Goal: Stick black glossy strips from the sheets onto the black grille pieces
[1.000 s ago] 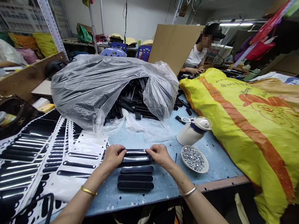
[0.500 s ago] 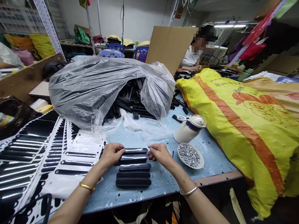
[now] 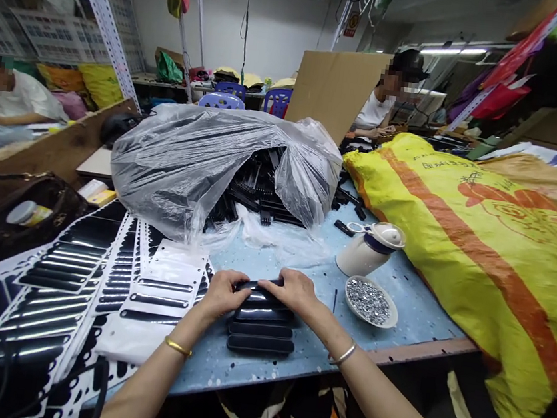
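Observation:
Several long, rounded black pieces [image 3: 259, 345] lie in a row on the blue table [image 3: 199, 374]; some have a glossy top. At the far end of the row, my left hand [image 3: 223, 292] grips the left part of a glossy black piece [image 3: 263, 286]. My right hand [image 3: 295, 291] holds the same piece from the right, its thumb stretched along the top towards the left thumb. Fingers hide much of that piece. Left of my hands, white sheets [image 3: 172, 260] carry glossy black strips [image 3: 157, 300] with rounded ends.
A bowl of small shiny metallic bits [image 3: 368, 301] and a white lidded mug [image 3: 356, 255] stand to the right. Behind lies a plastic bag [image 3: 174, 157] of black comb-like parts. A yellow sack [image 3: 438, 220] fills the right side. Co-workers sit beyond; a brown bag [image 3: 16, 219] lies left.
My right hand has moved left onto the far black piece, and its thumb now lies close to the left one. The whole view has shifted slightly, showing more of the person at left.

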The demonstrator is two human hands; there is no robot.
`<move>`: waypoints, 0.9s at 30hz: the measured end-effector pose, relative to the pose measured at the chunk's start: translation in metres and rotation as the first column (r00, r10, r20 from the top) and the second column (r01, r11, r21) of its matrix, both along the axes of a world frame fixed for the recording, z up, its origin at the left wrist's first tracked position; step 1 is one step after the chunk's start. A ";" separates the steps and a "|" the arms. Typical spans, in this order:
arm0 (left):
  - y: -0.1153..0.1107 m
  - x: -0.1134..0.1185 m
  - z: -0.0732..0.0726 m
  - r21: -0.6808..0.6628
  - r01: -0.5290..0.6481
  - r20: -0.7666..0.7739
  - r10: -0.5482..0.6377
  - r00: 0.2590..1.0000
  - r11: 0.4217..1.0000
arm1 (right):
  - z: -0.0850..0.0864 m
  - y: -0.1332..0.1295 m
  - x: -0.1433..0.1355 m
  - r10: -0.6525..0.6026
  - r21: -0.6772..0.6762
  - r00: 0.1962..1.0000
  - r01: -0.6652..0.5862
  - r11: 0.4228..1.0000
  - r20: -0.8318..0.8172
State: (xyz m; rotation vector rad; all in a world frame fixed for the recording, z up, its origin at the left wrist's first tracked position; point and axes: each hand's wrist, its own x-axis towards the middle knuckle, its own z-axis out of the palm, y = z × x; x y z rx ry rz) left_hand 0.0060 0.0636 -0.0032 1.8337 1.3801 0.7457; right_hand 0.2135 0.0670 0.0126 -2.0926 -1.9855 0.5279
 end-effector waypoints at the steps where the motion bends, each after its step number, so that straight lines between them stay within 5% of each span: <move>1: 0.000 -0.001 0.000 -0.002 0.009 0.007 -0.009 1.000 1.000 | 0.000 0.000 -0.001 -0.002 0.000 1.000 0.002 1.000 0.020; 7: 0.003 -0.005 -0.007 -0.039 0.014 0.072 -0.011 0.997 0.999 | -0.006 0.005 -0.002 -0.037 -0.006 0.999 0.038 0.999 0.012; 13: 0.005 -0.005 -0.017 -0.100 -0.011 0.134 0.024 0.991 0.995 | -0.015 0.002 0.018 -0.016 0.023 0.980 0.021 1.000 -0.197; 27: 0.007 -0.006 -0.013 -0.111 -0.013 0.153 0.030 0.988 0.994 | -0.013 0.003 0.035 -0.081 -0.159 0.801 -0.017 0.987 -0.593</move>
